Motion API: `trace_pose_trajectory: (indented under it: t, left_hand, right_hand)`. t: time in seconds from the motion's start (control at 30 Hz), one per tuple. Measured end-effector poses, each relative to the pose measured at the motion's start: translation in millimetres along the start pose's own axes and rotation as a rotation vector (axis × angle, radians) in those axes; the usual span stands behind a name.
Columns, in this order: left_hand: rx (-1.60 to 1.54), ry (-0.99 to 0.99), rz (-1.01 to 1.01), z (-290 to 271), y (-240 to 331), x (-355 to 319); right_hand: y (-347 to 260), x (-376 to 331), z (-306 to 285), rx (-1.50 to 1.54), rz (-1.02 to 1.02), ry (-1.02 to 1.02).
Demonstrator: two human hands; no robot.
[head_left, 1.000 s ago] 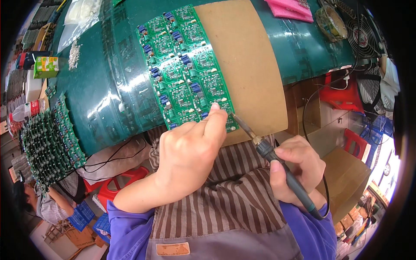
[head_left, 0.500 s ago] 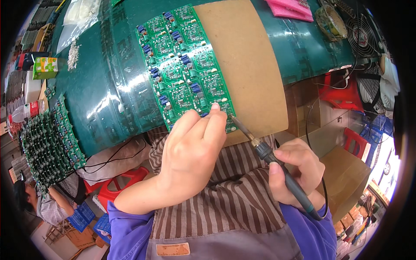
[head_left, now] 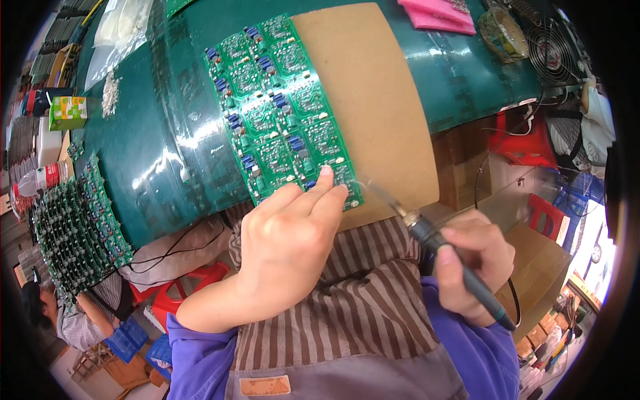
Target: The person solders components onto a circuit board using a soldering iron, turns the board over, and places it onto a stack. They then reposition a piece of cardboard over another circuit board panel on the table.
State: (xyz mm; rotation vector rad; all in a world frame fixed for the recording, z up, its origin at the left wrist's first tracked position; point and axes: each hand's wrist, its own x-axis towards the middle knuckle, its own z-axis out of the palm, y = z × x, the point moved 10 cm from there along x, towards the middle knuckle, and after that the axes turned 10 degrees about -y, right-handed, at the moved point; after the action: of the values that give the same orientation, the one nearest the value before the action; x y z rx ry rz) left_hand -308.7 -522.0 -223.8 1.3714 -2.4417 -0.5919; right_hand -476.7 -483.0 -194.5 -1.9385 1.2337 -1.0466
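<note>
Bench top: glossy green covering [head_left: 467, 87], the largest surface in front of me. On it, a brown backing sheet [head_left: 373, 100], its near end reaching past the bench edge to the worker's striped apron [head_left: 373, 280].

Circuit-board panel [head_left: 277, 120]: lies flat, component side up, over the left part of the sheet and running beyond its left edge; two columns of repeated circuits. Off to the left, a stack of populated boards [head_left: 70, 233] stands on edge.

Left hand [head_left: 287, 233]: over the near end of the panel, index finger extended with its tip at the surface, the others bent in. Whether anything is pinched beneath them I cannot tell.

Right hand [head_left: 477, 257]: fingers and thumb closed round the handle of a soldering iron [head_left: 423, 230], which slants toward the panel's near right corner. Smallest features: blue capacitors [head_left: 279, 101] in rows, and the blurred iron tip, close to the panel's right edge and just beside the left fingers. Contact cannot be confirmed.

Judgement: hand soldering or touch-up at the nearest circuit, left hand apparently steadying the work. Next move calls for a precise placement of the tip on one joint, panel kept still, left fingertips clear of the heat.
</note>
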Motion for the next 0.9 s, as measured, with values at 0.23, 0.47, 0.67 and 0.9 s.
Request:
trace_pose_trajectory:
  t: [0.23,0.47,0.67,0.9]
  left_hand:
    - [-0.015,-0.112,-0.135,0.4,-8.5,4.9]
    - [-0.118,-0.020,-0.020,-20.9,-16.2,14.3]
    - [-0.002,0.344,-0.080,-102.0,-76.0,40.3]
    - [0.030,0.272,-0.265,-99.1,-146.1,68.3]
  right_hand:
    - [81.3,20.5,-105.4,-0.200,0.167,0.607]
    - [123.3,56.9,-135.6,-0.511,0.191,0.706]
    - [73.2,96.6,-33.1,-0.185,0.181,0.386]
    - [9.8,146.1,61.6,-0.023,-0.097,0.058]
